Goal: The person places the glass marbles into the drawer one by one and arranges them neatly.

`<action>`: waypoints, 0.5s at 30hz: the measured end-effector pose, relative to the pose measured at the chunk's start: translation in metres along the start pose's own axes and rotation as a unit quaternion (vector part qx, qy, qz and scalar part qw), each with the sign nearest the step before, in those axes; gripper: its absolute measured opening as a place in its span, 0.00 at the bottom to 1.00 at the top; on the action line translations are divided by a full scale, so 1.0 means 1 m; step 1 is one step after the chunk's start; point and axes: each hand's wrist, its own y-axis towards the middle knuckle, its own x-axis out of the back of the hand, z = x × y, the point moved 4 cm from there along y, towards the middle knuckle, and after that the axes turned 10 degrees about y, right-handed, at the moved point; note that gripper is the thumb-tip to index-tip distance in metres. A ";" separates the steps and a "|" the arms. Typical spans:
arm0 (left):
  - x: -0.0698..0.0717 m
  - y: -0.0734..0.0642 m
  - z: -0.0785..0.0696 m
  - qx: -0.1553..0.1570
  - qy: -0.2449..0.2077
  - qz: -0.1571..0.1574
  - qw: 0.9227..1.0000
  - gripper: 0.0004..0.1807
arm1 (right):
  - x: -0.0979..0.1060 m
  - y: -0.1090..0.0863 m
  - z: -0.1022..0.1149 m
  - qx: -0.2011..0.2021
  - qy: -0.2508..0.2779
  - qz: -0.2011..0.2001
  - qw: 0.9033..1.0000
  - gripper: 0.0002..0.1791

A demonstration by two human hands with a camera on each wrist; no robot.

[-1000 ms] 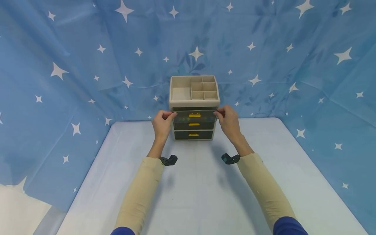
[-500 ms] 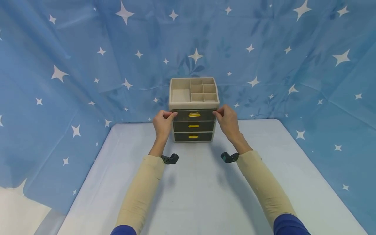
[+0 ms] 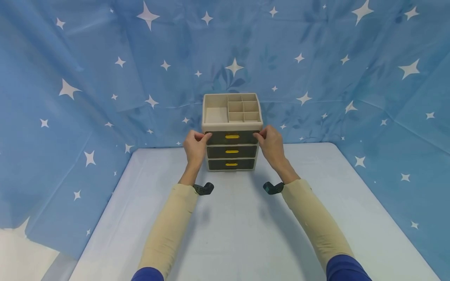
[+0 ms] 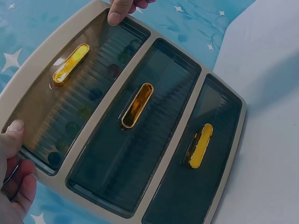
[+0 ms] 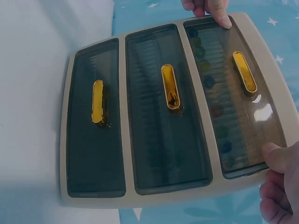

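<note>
A small cream storage cabinet (image 3: 232, 127) stands at the back of the table, with dark see-through drawers and gold handles. Its top drawer (image 3: 219, 137) sits flush, and several small round coloured things (image 4: 72, 128) show dimly through its front. My left hand (image 3: 195, 148) presses its thumb on the left end of that drawer front; the other fingers bend beside the cabinet's side. At the right end my right hand (image 3: 272, 146) presses likewise with its thumb, fingers bent beside the cabinet. The middle drawer (image 3: 214, 152) and bottom drawer (image 3: 215, 164) are both in.
The cabinet's top has an open tray (image 3: 216, 113) and several small compartments (image 3: 243, 106). A white table (image 3: 232, 226) extends in front. Behind and at both sides hangs a blue curtain (image 3: 168, 86) with white stars.
The top drawer, which stuck out a second ago, has slid back into the cabinet until flush. Both hands have followed it slightly, thumbs staying at its ends.
</note>
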 end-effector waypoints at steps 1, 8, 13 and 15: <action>0.000 0.000 0.000 -0.001 0.000 -0.002 1.000 0.17 | 0.000 0.000 0.001 -0.001 0.000 0.001 1.000 0.13; 0.005 -0.002 -0.002 -0.015 -0.010 -0.007 1.000 0.17 | 0.002 -0.002 0.004 0.008 0.011 0.001 1.000 0.11; 0.013 -0.004 -0.007 -0.035 -0.017 0.000 0.999 0.16 | 0.010 -0.007 0.010 0.035 0.026 -0.015 0.999 0.09; 0.017 -0.006 -0.011 -0.049 -0.021 0.004 0.999 0.15 | 0.013 -0.010 0.012 0.041 0.027 -0.019 0.999 0.09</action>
